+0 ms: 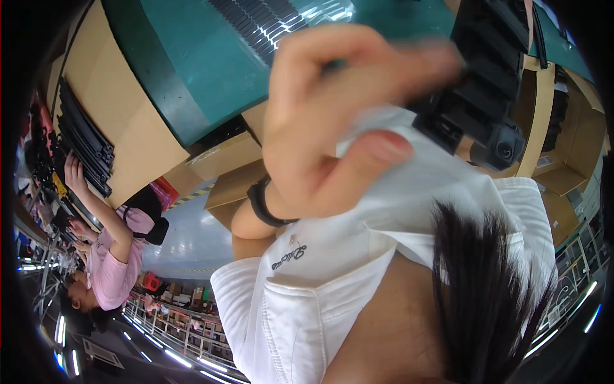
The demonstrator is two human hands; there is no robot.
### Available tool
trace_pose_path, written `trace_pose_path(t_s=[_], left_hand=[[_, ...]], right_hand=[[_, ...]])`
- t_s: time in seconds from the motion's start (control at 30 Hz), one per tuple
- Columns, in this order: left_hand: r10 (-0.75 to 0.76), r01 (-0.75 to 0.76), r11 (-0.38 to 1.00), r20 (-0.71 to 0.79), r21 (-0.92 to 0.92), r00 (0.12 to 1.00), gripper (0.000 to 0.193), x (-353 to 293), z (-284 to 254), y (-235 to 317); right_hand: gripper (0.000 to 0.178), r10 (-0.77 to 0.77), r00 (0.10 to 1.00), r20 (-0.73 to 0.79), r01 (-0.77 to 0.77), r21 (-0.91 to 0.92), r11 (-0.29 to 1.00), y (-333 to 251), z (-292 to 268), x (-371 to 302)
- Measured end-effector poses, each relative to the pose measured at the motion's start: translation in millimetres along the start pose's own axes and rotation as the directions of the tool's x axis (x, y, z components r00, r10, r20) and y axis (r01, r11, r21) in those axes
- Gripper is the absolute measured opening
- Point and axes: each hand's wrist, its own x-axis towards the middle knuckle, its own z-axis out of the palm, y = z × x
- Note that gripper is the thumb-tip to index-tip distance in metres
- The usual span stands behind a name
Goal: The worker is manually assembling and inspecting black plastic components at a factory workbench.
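Observation:
The picture is turned upside down, with ceiling lights along its lower edge. One hand fills the middle, very close to the lens; from the arm and the white shirt [332,281] it looks like my left hand [326,121]. Its fingers and thumb are closed on a black camera-like device [476,96] with a round lens [505,150] at the upper right. A black band [261,203] circles the wrist. Dark hair [492,288] hangs at the lower right. My right hand is not in sight.
A green-topped bench [217,57] carries rows of black strips [275,19]. Brown cardboard boxes [121,121] surround it. At the left, a person in a pink shirt [112,269] reaches into a stack of black strips [86,144].

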Motion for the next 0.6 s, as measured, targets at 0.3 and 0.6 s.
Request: trace_pose_path(t_s=[0.3,0.6], left_hand=[[-0.545,0.544,0.596,0.2,-0.591,0.814,0.037,4.5,0.0,9.5],[-0.587,0.598,0.802,-0.191,-0.002,0.787,0.03,-30.1,12.3,-27.1]], right_hand=[[0.014,-0.024,0.998,0.063,0.028,-0.06,0.998,4.5,-12.7,2.7],[0.019,-0.314,0.944,-0.102,0.253,-0.389,0.886,-8.5,-6.2,-6.1]])
